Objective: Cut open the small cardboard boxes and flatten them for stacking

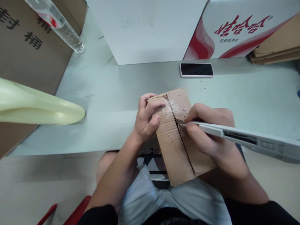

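Observation:
A small brown cardboard box [168,134] is tilted between the table edge and my lap, a dark seam running along its upper face. My left hand [148,117] grips its upper left side, fingers over the top edge and thumb on the face. In my right hand [211,134] is a utility knife [253,140] with a pale grey handle. The tip of its blade touches the seam near the middle of the box. Shiny clear tape and rough, torn cardboard show around the seam.
A phone [197,70] lies on the pale green table [105,84]. Behind stand a white carton [150,34] and a red-and-white carton [234,34]. At the left are a large brown carton [28,62], a water bottle [61,28] and a pale yellow curved object [42,106].

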Demonstrator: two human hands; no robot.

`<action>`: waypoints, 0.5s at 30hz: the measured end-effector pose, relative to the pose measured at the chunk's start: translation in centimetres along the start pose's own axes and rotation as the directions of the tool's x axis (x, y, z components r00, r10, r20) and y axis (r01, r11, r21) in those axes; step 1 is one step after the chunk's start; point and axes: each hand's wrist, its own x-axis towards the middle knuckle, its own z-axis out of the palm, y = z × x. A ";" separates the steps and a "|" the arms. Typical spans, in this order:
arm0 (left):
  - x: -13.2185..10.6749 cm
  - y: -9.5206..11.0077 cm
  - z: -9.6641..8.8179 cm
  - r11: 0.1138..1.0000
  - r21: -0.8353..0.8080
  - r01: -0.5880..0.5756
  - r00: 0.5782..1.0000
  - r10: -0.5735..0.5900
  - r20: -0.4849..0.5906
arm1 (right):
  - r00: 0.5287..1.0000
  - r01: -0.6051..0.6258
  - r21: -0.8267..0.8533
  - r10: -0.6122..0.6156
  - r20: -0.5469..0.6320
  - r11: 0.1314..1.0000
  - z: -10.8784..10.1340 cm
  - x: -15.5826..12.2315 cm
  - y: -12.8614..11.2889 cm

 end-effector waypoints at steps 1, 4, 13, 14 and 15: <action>0.0 -0.1 0.0 1.000 -0.011 -0.006 1.000 0.006 0.001 | 1.000 -0.004 0.008 0.004 -0.004 1.000 -0.2 -0.1 -0.1; 0.1 -0.1 -0.2 1.000 -0.011 -0.010 1.000 0.010 0.006 | 0.997 -0.047 0.009 0.048 -0.062 0.999 -1.0 -1.0 -0.6; 0.0 -1.4 -1.9 0.994 -0.028 0.110 0.992 -0.111 -0.062 | 0.798 -0.074 0.145 0.146 -0.585 0.987 -1.7 -1.5 0.3; -0.1 -2.0 -2.3 0.987 -0.035 0.154 0.984 -0.156 -0.083 | 0.772 -0.034 0.196 0.150 -0.618 0.980 -1.4 -1.0 0.7; -0.2 -2.6 -2.8 0.978 -0.038 0.203 0.973 -0.206 -0.102 | 0.763 -0.016 0.218 0.153 -0.629 0.976 -1.1 -0.6 1.1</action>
